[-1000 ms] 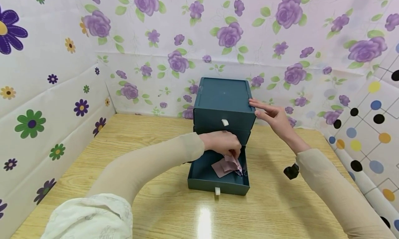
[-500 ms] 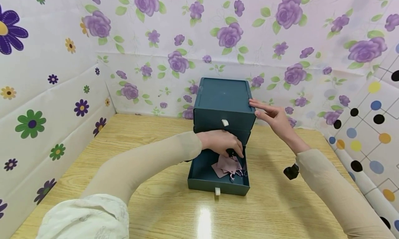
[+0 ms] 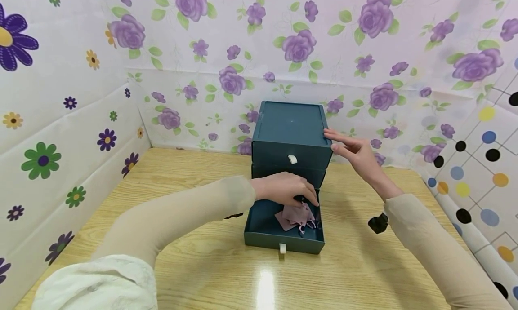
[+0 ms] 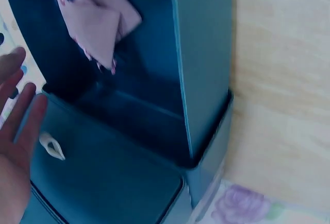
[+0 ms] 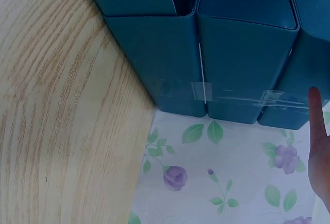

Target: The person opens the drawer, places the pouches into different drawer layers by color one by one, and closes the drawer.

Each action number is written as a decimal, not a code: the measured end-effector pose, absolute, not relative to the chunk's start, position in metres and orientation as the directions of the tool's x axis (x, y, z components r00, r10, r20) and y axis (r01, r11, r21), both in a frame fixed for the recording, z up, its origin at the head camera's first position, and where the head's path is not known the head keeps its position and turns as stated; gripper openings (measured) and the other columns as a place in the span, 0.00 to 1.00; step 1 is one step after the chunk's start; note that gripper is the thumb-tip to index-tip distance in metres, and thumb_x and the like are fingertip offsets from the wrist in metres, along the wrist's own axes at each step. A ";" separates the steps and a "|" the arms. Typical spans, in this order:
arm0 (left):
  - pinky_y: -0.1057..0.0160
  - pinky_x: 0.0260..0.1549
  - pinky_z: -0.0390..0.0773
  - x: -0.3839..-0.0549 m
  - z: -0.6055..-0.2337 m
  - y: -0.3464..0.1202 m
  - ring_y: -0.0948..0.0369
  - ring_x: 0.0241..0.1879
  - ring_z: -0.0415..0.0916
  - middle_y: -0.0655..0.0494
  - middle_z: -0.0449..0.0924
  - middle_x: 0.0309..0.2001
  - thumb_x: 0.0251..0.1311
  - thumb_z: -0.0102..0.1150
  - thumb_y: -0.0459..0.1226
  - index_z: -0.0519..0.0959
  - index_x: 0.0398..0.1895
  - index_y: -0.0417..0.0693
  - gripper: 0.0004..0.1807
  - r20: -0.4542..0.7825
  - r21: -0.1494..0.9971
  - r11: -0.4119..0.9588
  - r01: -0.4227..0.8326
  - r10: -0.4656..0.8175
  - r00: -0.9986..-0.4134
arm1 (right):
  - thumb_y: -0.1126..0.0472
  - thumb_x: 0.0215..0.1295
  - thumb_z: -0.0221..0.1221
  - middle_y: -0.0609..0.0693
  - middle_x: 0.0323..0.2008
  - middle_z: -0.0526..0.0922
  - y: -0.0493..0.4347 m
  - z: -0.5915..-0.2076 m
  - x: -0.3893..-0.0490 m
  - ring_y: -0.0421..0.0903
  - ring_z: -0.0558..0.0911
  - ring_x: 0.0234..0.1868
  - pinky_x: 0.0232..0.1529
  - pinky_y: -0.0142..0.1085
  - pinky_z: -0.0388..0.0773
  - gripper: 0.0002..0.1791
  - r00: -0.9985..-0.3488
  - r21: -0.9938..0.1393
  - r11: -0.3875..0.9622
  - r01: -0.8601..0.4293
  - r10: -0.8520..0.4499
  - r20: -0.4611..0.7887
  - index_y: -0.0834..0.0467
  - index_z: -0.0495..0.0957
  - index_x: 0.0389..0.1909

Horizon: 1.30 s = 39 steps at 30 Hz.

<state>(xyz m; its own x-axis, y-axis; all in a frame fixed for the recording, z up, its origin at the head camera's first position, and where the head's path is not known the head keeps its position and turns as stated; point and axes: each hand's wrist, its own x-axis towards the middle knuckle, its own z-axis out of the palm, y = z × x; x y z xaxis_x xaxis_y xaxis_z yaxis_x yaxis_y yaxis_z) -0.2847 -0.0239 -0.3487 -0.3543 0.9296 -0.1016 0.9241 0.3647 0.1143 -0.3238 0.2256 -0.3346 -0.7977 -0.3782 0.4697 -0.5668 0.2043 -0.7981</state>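
Note:
A stack of dark blue drawer boxes (image 3: 292,121) stands on the table, its bottom drawer (image 3: 263,240) pulled out. Inside that drawer lie pink cloth drawstring pouches (image 3: 296,214), one overlapping another, with twisted cords at their edges. Over the drawer's back part is my left hand (image 3: 288,188), fingers spread loosely and holding nothing. In the left wrist view the same hand (image 4: 15,147) appears apart from the pouches (image 4: 95,26). My right hand (image 3: 358,153) rests its fingertips on the right edge of the top box, fingers extended.
White fabric tabs (image 3: 292,159) mark the drawer fronts. Clear tape (image 5: 273,98) runs across the sides of the stacked boxes. The wooden table (image 3: 194,256) meets a flower-print cloth backdrop (image 3: 194,121) behind the stack, with patterned sheets on both sides.
My left hand had the pink pouch pinched a second ago, then let go of it. It now hovers with loosened fingers, the forearm slightly further left. My right hand stays put.

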 end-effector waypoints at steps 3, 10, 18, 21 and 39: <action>0.67 0.58 0.79 -0.276 -0.352 -0.028 0.65 0.64 0.74 0.64 0.77 0.64 0.65 0.63 0.39 0.78 0.63 0.64 0.22 -0.073 0.142 0.407 0.902 0.914 -0.400 | 0.62 0.73 0.55 0.43 0.69 0.74 0.226 -0.335 -0.324 0.34 0.67 0.73 0.56 0.24 0.76 0.21 -0.798 -0.799 0.202 -0.567 -0.376 0.471 0.59 0.75 0.65; 0.70 0.53 0.81 -0.260 -0.360 -0.040 0.65 0.59 0.77 0.64 0.79 0.61 0.65 0.64 0.43 0.79 0.62 0.65 0.22 -0.020 0.171 0.496 0.852 0.866 -0.500 | 0.62 0.74 0.55 0.44 0.69 0.74 0.225 -0.335 -0.323 0.34 0.67 0.73 0.58 0.23 0.75 0.21 -0.804 -0.805 0.201 -0.558 -0.373 0.464 0.59 0.75 0.65; 0.71 0.47 0.82 -0.241 -0.354 -0.057 0.66 0.54 0.81 0.63 0.82 0.57 0.66 0.63 0.43 0.79 0.61 0.61 0.20 0.079 0.238 0.510 0.827 0.838 -0.540 | 0.61 0.74 0.55 0.43 0.69 0.73 0.224 -0.332 -0.320 0.35 0.65 0.74 0.59 0.24 0.75 0.21 -0.812 -0.821 0.188 -0.539 -0.374 0.447 0.58 0.75 0.66; 0.72 0.46 0.81 -0.231 -0.354 -0.064 0.66 0.52 0.81 0.63 0.84 0.55 0.66 0.62 0.42 0.80 0.61 0.60 0.20 0.118 0.262 0.486 0.834 0.841 -0.528 | 0.61 0.74 0.55 0.43 0.69 0.73 0.224 -0.332 -0.320 0.35 0.65 0.74 0.59 0.24 0.75 0.21 -0.810 -0.820 0.184 -0.542 -0.373 0.452 0.58 0.74 0.66; 0.80 0.35 0.80 -0.184 -0.390 -0.085 0.71 0.38 0.81 0.56 0.86 0.44 0.64 0.64 0.36 0.82 0.56 0.54 0.17 0.299 0.592 0.356 0.723 0.737 -0.607 | 0.62 0.73 0.55 0.44 0.68 0.74 0.223 -0.335 -0.320 0.35 0.66 0.73 0.58 0.25 0.76 0.21 -0.808 -0.816 0.178 -0.550 -0.359 0.467 0.59 0.75 0.65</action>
